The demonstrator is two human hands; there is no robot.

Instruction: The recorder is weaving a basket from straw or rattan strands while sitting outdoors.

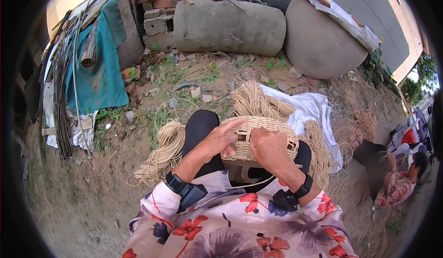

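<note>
here, two hands in two black wristbands have fingers gripping one woven basket.

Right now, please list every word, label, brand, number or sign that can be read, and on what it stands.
None can be read.
The woven piece, white sheet and black wrist devices show no legible text; any marks on the distant red object are too small to tell.

I have soft daylight, with strong sun on the wall at upper left. My fisheye view bends straight edges, its corners black.
</note>
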